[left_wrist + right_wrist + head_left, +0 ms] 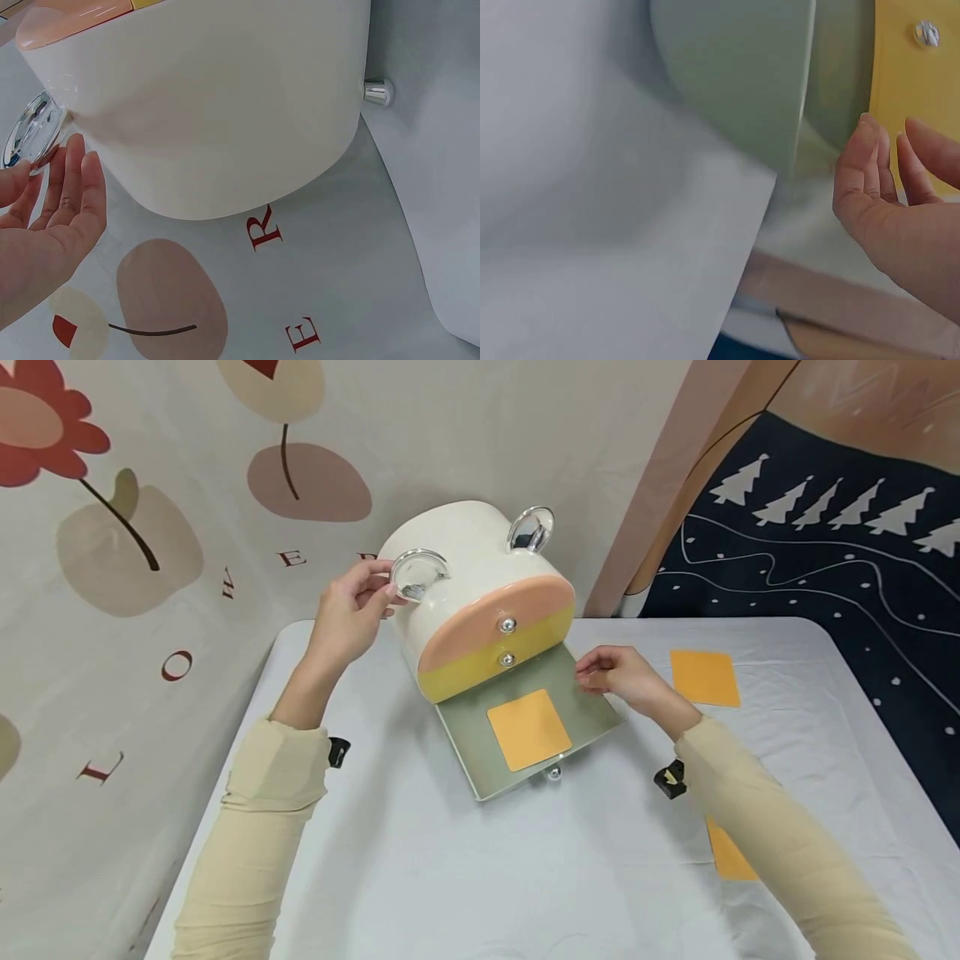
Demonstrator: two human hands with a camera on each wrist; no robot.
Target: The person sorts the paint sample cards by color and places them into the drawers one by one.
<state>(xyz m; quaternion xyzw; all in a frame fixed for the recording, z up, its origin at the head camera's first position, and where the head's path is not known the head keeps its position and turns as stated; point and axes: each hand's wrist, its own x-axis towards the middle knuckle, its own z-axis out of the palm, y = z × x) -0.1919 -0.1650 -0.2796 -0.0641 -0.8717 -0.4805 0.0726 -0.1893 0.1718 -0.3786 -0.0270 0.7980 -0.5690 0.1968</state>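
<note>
A white cabinet [457,539] with a rounded top and two shiny silver ears stands at the back of the table. My left hand [350,614] pinches the rim of its left ear [418,575] between thumb and fingers. Below the orange drawer [480,622] and yellow drawer [480,670], a green drawer [465,735] is pulled out. One orange square card [529,730] lies inside it. Over the right side of that drawer, my right hand [626,677] hovers with loosely bent fingers and nothing between them. In the right wrist view its fingertips overlap the yellow front [907,82].
To the right on the white tablecloth [525,868] lies another orange card [705,677]. A further orange card [729,852] is partly covered by the right sleeve. Behind the cabinet hangs a printed cloth [450,435], close to its back.
</note>
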